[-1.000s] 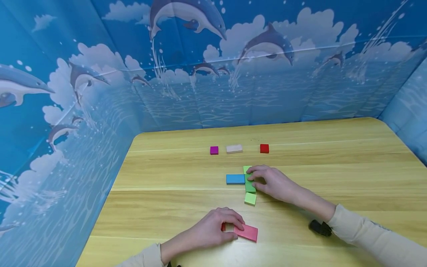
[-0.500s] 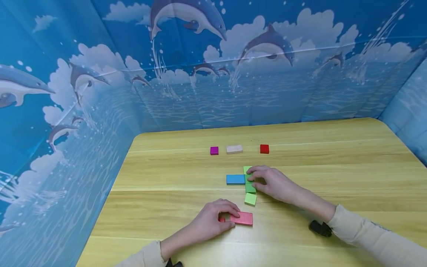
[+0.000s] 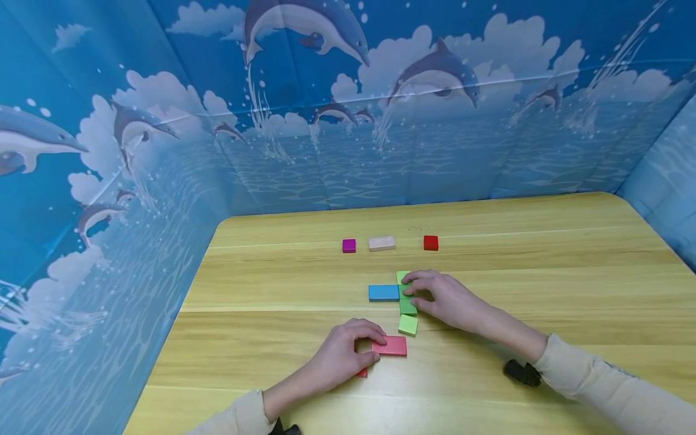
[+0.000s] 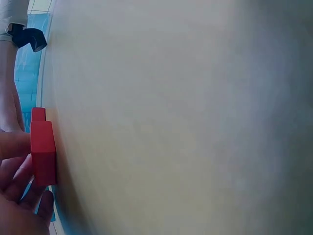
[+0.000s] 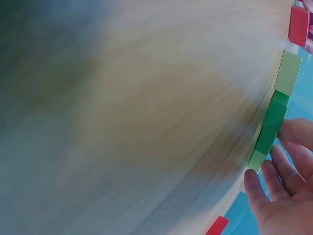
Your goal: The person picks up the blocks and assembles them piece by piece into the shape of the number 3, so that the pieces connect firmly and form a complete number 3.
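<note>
My left hand pinches the left end of a flat pinkish-red block between thumb and fingers. In the left wrist view the same block appears bright red. Beyond it, apart, lies a tilted light green block. Two dark green blocks and another light green block continue the column. A blue block meets its left side. My right hand rests its loosely bent fingers on this column, partly hiding it; the right wrist view shows the thumb beside a dark green block.
Farther back on the wooden table lie a magenta block, a pale block and a red block. Another red piece peeks out beneath my left hand. A dolphin-printed curtain borders the table.
My left hand has moved the pinkish-red block away from me and slightly left, turning it straighter, so it now lies closer to the near light green block. My right hand has stayed put.
</note>
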A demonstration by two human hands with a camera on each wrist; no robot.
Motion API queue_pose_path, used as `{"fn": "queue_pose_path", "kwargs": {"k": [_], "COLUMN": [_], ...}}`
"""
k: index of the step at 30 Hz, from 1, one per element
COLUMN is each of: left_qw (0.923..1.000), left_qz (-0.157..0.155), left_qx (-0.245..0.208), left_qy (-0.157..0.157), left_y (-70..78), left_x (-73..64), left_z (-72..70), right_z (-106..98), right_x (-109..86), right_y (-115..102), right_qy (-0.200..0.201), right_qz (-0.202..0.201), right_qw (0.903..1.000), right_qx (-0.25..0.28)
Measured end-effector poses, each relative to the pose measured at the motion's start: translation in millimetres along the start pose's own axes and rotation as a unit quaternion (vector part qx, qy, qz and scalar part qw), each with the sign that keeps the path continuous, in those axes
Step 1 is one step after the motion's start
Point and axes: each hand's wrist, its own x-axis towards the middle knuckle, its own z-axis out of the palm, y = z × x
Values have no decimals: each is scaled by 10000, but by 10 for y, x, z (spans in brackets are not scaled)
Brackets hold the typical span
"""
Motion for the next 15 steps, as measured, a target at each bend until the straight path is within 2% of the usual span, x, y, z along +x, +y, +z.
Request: {"fn": "queue_pose_path", "kwargs": {"k": [15], "left_qw": [10000], "left_qz": [-56], "left_qx": [52], "left_qy": [58], "left_y": [-16], "left_x": [24], "left_z": [-1], "right_z": [3], "right_x": [-4], "right_y": [15], "right_qy": [10], "right_qz": [-54], "right_qw": [10000], "right_qx": [-2]}}
